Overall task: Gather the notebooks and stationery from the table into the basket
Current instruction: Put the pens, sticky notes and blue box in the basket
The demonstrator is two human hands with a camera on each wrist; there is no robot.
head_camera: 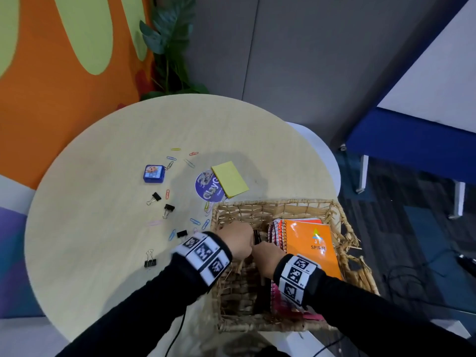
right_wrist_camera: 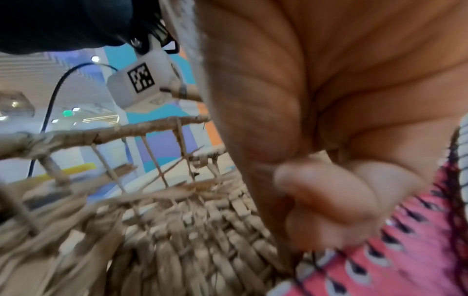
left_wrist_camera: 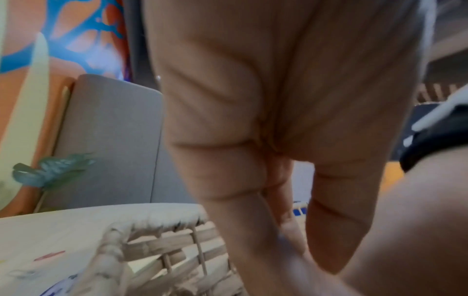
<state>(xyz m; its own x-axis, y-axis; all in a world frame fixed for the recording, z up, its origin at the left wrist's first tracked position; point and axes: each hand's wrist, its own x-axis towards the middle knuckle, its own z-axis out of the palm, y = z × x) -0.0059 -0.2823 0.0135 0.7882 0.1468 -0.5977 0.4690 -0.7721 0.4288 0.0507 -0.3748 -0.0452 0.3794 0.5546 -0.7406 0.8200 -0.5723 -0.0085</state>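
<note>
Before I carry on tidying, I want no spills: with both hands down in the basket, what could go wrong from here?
1. The basket seems to overhang the table edge; pressing inside could tip it.
2. The left hand and right hand crowd around a dark object; the grip on it may slip.
3. Loose paper clips and a binder clip lie near the left sleeve, which might sweep them off.

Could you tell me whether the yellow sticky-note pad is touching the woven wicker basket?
Apart: in the head view, bare table shows between the yellow sticky-note pad and the woven wicker basket rim.
</note>
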